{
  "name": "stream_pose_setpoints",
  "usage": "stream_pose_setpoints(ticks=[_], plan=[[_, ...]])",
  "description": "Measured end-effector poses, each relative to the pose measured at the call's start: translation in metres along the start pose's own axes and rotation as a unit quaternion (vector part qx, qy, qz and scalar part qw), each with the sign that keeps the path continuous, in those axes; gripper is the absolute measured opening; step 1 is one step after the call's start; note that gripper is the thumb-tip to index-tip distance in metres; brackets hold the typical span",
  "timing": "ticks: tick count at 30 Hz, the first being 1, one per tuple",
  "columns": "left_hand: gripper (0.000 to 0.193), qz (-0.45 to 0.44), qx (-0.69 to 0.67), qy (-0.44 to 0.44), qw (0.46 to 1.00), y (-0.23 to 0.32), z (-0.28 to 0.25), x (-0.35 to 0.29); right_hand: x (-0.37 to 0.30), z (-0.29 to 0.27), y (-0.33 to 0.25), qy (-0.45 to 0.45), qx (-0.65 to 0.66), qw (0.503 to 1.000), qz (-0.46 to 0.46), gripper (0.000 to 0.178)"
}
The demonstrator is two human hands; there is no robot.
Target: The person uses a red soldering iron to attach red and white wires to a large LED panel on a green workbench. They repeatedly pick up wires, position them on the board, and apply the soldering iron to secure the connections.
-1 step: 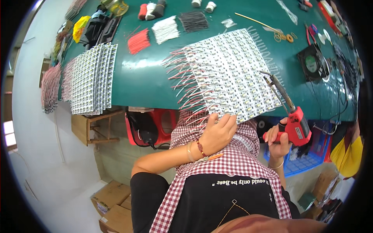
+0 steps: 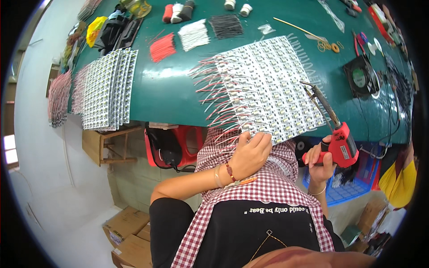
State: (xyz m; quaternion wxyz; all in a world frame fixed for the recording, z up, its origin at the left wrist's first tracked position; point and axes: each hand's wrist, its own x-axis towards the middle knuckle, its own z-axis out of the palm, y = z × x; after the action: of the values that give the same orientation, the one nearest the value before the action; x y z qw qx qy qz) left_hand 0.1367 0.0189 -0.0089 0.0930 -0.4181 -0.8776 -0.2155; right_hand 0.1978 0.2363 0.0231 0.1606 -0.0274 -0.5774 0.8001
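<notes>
Watching this from across the room and that sheet of little circuit boards point(image 2: 268, 87) is making me nervous, ngl. It's lying on the green table point(image 2: 165, 100) with its near corner poking out past the edge over the checked apron point(image 2: 268, 187). The left hand point(image 2: 253, 154) has its fingers bent, bunched together on that near edge, but I can't tell from here if they're pinching it or just resting. Press too hard on the overhang and I reckon the whole thing could tip or slide. The right hand point(image 2: 322, 166) is closed around the red soldering gun point(image 2: 343, 147), and the tip point(image 2: 302, 82) is over the right side of the sheet; can't say if it's touching. If it's hot, a wobble could smear solder across neighbouring parts or scorch the pale wire tails point(image 2: 298, 51) down that side. Those red and white wires point(image 2: 219, 102) fraying off the left edge could snag on the apron too. Compared with a moment ago, barely anything's different: table stuff sits slightly further right in view, like the head turned a touch, and both hands have kept their grip and place.
</notes>
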Motion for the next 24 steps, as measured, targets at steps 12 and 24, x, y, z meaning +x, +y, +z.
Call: stream_pose_setpoints(ticks=[12,24], plan=[[0.020,-0.244,0.155,0.127,0.949,-0.253,-0.064,0.033,0.062,0.029,-0.008,0.003,0.158,0.984,0.086,0.038],[0.012,-0.193,0.212,0.083,0.954,-0.332,-0.050,0.015,0.070,0.038,-0.020,0.049,0.142,0.985,0.084,0.036]])
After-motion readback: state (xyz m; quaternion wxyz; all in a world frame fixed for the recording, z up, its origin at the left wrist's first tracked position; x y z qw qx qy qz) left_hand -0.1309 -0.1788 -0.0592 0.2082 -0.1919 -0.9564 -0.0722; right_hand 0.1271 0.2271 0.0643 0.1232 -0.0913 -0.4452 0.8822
